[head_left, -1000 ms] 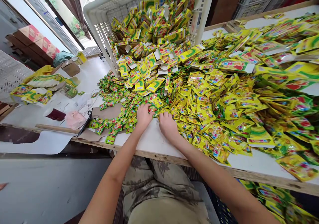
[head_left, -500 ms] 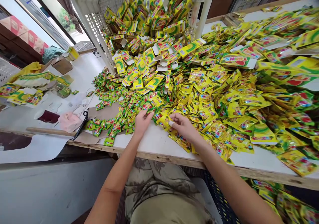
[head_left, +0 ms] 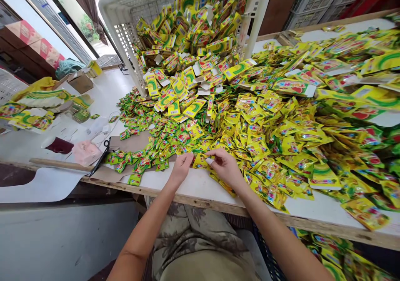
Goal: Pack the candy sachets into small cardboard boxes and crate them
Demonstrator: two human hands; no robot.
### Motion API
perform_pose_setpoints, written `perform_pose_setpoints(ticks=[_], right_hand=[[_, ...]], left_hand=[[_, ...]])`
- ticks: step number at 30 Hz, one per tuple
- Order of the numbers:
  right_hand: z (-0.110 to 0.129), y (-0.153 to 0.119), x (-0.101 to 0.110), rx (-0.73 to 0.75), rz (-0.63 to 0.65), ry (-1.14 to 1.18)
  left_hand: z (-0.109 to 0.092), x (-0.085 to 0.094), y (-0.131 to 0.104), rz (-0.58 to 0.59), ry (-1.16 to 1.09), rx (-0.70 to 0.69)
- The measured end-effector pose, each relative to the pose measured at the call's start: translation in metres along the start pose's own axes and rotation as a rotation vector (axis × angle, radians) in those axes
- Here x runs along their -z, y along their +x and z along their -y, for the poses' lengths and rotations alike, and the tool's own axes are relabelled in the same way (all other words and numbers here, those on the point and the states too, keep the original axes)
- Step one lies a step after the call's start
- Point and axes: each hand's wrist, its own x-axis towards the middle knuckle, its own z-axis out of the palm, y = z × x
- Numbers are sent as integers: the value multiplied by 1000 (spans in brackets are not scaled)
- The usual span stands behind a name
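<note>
My left hand is closed in a pinch at the front of the packet heap, its fingertips at the left edge of a yellow sachet. At that sachet's right side, my right hand pinches with thumb and forefinger, and a white covering shows on one fingertip. A small reddish-green bit shows by the left fingertips, partly hidden. Small green sachets lie in a loose pile to the left. Larger yellow sachets heap up to the right of my right hand.
A white plastic crate tipped toward me spills yellow cartons onto the heap. Black-handled scissors, a dark red cup and a pink bundle are at left. The table's wooden edge runs before me.
Both hands have drawn back slightly toward the table edge, and the gap between them has narrowed. A yellow sachet now shows between their fingertips. The view has shifted slightly.
</note>
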Motion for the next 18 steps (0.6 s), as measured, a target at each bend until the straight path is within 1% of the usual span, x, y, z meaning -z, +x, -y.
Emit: perform_pose_setpoints(ticks=[2,3,5,9,11,15,17,18], right_hand=[[3,-1,3,42,3,-53],[4,-1,4,40,10,-52],[4,0,3,2,19,-7],[0,0,-1,-159,19,171],[-1,1,-1,-206,26,254],[-1,2,2,-229,91,373],[-1,1,3,-216,75,394],[0,0,4,-210,41,391]], left_hand=[[0,-5,0,69,55,-27],[0,-7,-1,101,87,-39],[1,-11,-1,119,134,-49],[1,-14,-3,84,167,-39],[-1,-15,-3,77,144,-29],[-6,-20,-4,85,16,-2],[-7,-22,-5,67,2,-13],[-6,-21,-6,34,39,-46]])
